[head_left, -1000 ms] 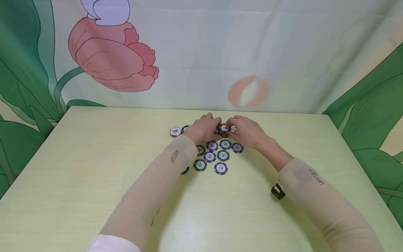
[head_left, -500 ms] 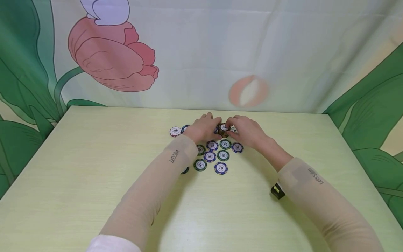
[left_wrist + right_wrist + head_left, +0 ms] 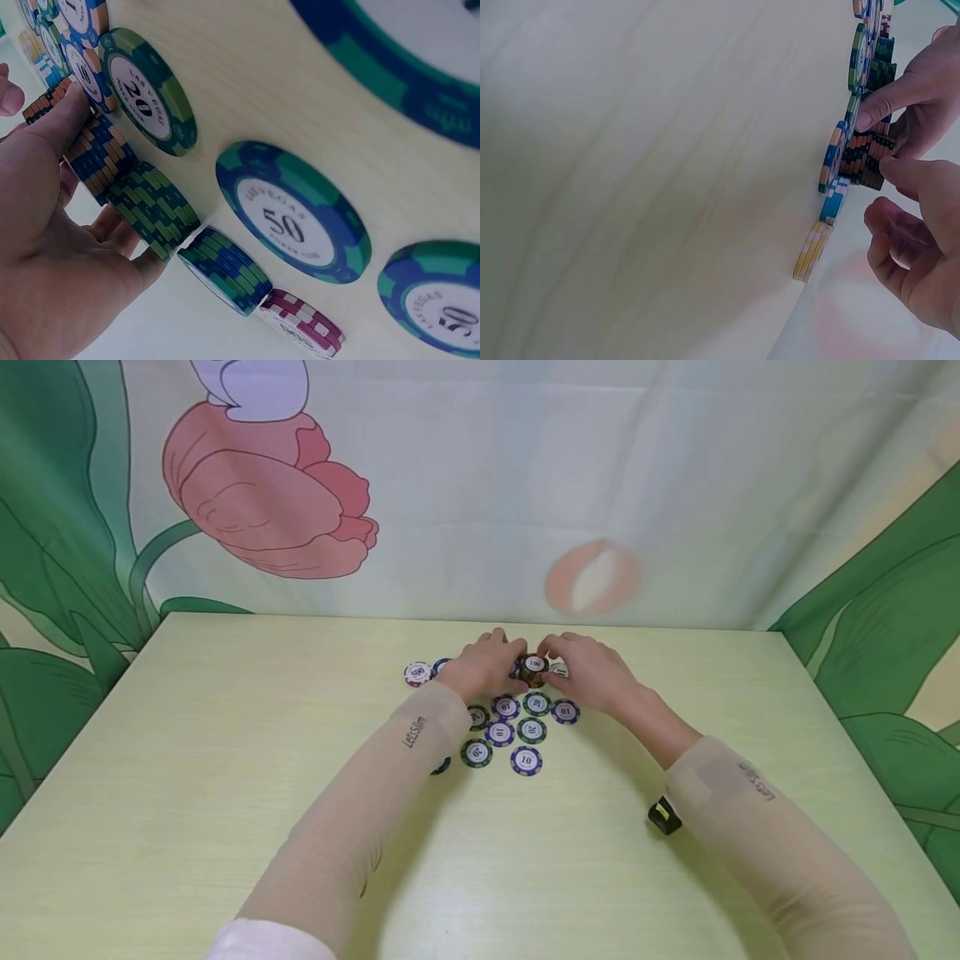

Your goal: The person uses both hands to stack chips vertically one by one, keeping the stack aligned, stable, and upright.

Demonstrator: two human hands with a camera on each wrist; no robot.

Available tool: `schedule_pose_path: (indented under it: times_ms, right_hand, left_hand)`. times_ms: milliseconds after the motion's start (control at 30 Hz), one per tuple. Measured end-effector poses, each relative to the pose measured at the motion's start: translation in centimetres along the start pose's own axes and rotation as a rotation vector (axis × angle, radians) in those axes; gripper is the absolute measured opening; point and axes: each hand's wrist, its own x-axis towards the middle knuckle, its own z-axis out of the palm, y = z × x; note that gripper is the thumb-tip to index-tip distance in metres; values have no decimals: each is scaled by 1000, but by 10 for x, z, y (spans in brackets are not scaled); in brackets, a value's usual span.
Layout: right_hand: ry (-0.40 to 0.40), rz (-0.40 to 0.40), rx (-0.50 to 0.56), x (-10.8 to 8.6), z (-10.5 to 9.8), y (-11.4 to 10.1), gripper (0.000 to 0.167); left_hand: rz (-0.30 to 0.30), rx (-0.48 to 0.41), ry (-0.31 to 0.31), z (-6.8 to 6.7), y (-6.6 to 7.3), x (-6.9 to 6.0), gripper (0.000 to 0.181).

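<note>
In the head view, a stack of dark poker chips (image 3: 534,672) stands near the table's far edge, with a chip marked 100 on top. My left hand (image 3: 486,665) holds it from the left, thumb at the near side and fingers behind. From the right, my right hand (image 3: 588,672) pinches the same stack with thumb and index finger. In the right wrist view, the orange-and-black stack (image 3: 867,159) sits between both thumbs. Beside my left hand, the left wrist view has a blue-and-orange stack (image 3: 101,159) and a green stack (image 3: 154,211), partly behind the fingers.
Loose chips marked 10 (image 3: 527,761) and 20 (image 3: 477,752) lie flat in front of the stacks. Blue-green (image 3: 225,271) and maroon (image 3: 304,324) stacks continue the row leftward. Light blue (image 3: 835,199) and yellow (image 3: 811,252) stacks stand rightward. A black object (image 3: 663,816) is by the right sleeve.
The top chip of the dark stack has shifted slightly, and its 100 now shows more fully. My right hand's fingers have lifted a little; my left hand has stayed in place.
</note>
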Motion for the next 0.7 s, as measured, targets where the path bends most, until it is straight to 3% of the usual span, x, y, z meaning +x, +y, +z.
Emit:
schedule_pose_path:
  times_ms: [133, 367, 700]
  right_hand:
    - [3, 37, 9, -5, -2, 4, 30]
    - [-31, 40, -4, -13, -5, 9, 15]
    - [-204, 66, -1, -24, -8, 12, 20]
  left_hand:
    - [2, 0, -4, 0, 1, 1, 54]
    - [-3, -11, -5, 0, 1, -1, 57]
    - [-8, -94, -11, 1, -6, -3, 61]
